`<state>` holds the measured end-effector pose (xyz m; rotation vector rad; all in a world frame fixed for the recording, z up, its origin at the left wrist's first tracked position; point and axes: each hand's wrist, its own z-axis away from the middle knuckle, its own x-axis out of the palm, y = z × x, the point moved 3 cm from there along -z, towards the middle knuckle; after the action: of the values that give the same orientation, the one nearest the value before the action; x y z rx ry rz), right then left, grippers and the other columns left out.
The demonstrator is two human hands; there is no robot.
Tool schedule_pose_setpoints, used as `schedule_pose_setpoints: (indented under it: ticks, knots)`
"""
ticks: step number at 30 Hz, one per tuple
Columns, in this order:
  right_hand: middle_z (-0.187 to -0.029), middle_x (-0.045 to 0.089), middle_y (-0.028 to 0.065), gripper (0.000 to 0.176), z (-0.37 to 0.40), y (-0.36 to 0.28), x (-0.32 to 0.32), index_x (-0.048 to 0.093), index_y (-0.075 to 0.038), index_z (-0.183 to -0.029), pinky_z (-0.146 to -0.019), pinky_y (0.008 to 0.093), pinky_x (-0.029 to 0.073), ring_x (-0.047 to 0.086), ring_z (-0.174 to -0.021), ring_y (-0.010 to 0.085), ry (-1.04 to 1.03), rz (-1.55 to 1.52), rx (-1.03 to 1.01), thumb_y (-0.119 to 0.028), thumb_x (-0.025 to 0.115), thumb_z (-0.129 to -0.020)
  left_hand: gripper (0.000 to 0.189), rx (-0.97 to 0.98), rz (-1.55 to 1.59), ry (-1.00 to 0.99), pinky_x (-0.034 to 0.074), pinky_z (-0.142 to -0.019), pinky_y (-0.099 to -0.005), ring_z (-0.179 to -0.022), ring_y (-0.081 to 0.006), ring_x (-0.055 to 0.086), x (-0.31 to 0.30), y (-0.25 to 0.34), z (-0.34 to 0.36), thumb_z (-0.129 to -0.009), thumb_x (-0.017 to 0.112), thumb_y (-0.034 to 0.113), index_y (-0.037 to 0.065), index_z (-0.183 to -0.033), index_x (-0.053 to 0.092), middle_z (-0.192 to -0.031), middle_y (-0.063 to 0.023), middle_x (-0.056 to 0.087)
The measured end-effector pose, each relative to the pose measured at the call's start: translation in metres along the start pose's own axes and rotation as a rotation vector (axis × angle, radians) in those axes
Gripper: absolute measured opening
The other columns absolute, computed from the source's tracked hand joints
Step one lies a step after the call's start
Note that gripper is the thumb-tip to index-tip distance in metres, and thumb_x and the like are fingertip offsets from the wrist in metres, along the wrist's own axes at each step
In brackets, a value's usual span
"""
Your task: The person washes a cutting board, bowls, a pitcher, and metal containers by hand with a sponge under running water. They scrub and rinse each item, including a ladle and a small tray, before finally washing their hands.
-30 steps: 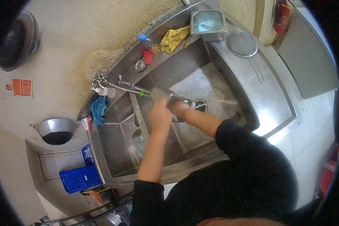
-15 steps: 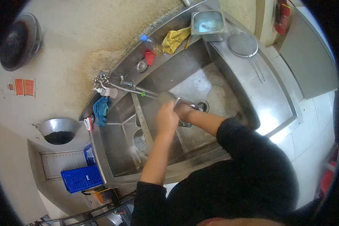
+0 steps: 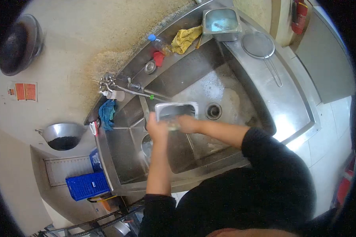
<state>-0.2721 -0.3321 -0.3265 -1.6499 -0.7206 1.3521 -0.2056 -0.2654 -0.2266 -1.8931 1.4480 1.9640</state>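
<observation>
A small rectangular steel pan (image 3: pixel 175 109) is held over the right sink basin (image 3: pixel 209 85), its open side facing up toward me. My left hand (image 3: pixel 157 127) grips its left edge. My right hand (image 3: pixel 185 123) is at its near edge, pressing a greyish scrubbing pad (image 3: pixel 172 126) against the pan. The long swivel tap (image 3: pixel 131 90) reaches out from the wall just behind the pan.
A second steel pan (image 3: pixel 221 21) and a round wire strainer (image 3: pixel 259 46) rest on the counter at the far right. A yellow cloth (image 3: pixel 184 38), red item and bottle lie behind the basin. A blue cloth (image 3: pixel 106 112) hangs left; a bowl (image 3: pixel 147 145) sits in the left basin.
The pan has been turned so its open side faces up and moved left toward the basin divider. Both hands shifted left with it.
</observation>
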Motion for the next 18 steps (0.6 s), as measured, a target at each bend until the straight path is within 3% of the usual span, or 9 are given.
schedule_pose_setpoints:
  ticks: [4, 5, 7, 10, 12, 14, 15, 16, 18]
  knots:
    - [-0.085, 0.061, 0.0107, 0.020, 0.012, 0.004, -0.010, 0.062, -0.009, -0.089, -0.072, 0.0366, 0.047, 0.056, -0.086, 0.0266, -0.160, 0.630, -0.489, -0.020, 0.049, -0.077, 0.024, -0.066, -0.105, -0.090, 0.044, -0.069, -0.0359, -0.080, -0.0330, 0.058, -0.019, -0.008, -0.016, -0.065, 0.047, -0.003, 0.003, -0.087, 0.053, -0.082, -0.0191, 0.059]
    - [-0.085, 0.061, 0.0107, 0.020, 0.006, 0.003, -0.008, 0.062, -0.009, -0.089, -0.072, 0.0366, 0.047, 0.056, -0.086, 0.0266, -0.161, 0.631, -0.491, -0.020, 0.049, -0.077, 0.025, -0.070, -0.190, -0.199, 0.043, -0.072, -0.0374, -0.083, -0.0343, 0.057, -0.018, 0.001, -0.019, -0.065, 0.048, -0.002, 0.003, -0.089, 0.053, -0.085, -0.0200, 0.059]
    - [-0.084, 0.061, 0.0071, 0.018, -0.008, -0.007, 0.003, 0.064, -0.008, -0.077, -0.078, 0.0328, 0.044, 0.054, -0.088, 0.0230, 0.174, 0.719, -1.025, -0.020, 0.051, -0.073, 0.029, -0.090, -0.409, -0.363, 0.041, -0.078, -0.0414, -0.093, -0.0375, 0.054, -0.008, 0.000, -0.026, -0.065, 0.050, 0.003, 0.004, -0.094, 0.053, -0.094, -0.0226, 0.058]
    - [-0.087, 0.061, 0.0050, 0.018, -0.041, 0.025, 0.046, 0.064, -0.006, -0.068, -0.086, 0.0338, 0.039, 0.052, -0.091, 0.0214, -0.032, 0.928, -1.061, -0.019, 0.052, -0.071, 0.031, -0.020, -0.527, -0.648, 0.041, -0.081, -0.0407, -0.095, -0.0379, 0.053, -0.001, 0.010, -0.028, -0.066, 0.051, 0.008, 0.000, -0.096, 0.054, -0.096, -0.0240, 0.057]
    - [-0.089, 0.060, 0.0057, 0.018, -0.031, 0.021, 0.039, 0.064, -0.007, -0.074, -0.087, 0.0338, 0.038, 0.051, -0.093, 0.0210, 0.030, 0.977, -1.091, -0.019, 0.051, -0.072, 0.031, -0.033, -0.543, -0.682, 0.041, -0.081, -0.0406, -0.095, -0.0380, 0.053, 0.004, 0.003, -0.030, -0.066, 0.051, 0.007, -0.001, -0.096, 0.054, -0.096, -0.0241, 0.057]
    - [-0.088, 0.060, 0.0063, 0.021, -0.026, 0.017, 0.046, 0.064, -0.007, -0.084, -0.086, 0.0346, 0.038, 0.051, -0.095, 0.0205, 0.066, 0.714, -0.622, -0.019, 0.050, -0.076, 0.031, -0.050, -0.553, -0.718, 0.041, -0.081, -0.0405, -0.094, -0.0381, 0.053, 0.009, -0.003, -0.031, -0.066, 0.051, 0.007, -0.002, -0.096, 0.055, -0.096, -0.0241, 0.057]
    - [-0.093, 0.060, 0.0075, 0.025, -0.061, 0.071, 0.111, 0.062, -0.007, -0.096, -0.078, 0.0366, 0.044, 0.055, -0.090, 0.0225, 0.152, 0.445, -0.290, -0.019, 0.049, -0.079, 0.031, -0.012, -0.575, -0.685, 0.041, -0.081, -0.0405, -0.093, -0.0382, 0.053, 0.012, -0.004, -0.032, -0.066, 0.051, 0.007, -0.001, -0.096, 0.055, -0.095, -0.0239, 0.058]
    - [-0.093, 0.060, 0.0075, 0.025, -0.051, 0.064, 0.108, 0.062, -0.007, -0.096, -0.078, 0.0366, 0.044, 0.055, -0.090, 0.0225, 0.151, 0.444, -0.283, -0.019, 0.049, -0.079, 0.031, 0.026, -0.596, -0.654, 0.042, -0.080, -0.0405, -0.093, -0.0383, 0.054, 0.015, -0.003, -0.032, -0.066, 0.050, 0.006, -0.001, -0.096, 0.055, -0.095, -0.0236, 0.058]
    - [-0.099, 0.061, 0.0088, 0.027, -0.030, 0.046, 0.098, 0.062, -0.009, -0.101, -0.070, 0.0399, 0.048, 0.059, -0.085, 0.0251, 0.014, 1.161, -0.299, -0.019, 0.050, -0.079, 0.033, 0.021, -0.535, -0.651, 0.042, -0.079, -0.0400, -0.093, -0.0375, 0.054, 0.008, 0.009, -0.035, -0.066, 0.052, 0.009, 0.000, -0.098, 0.056, -0.096, -0.0233, 0.058]
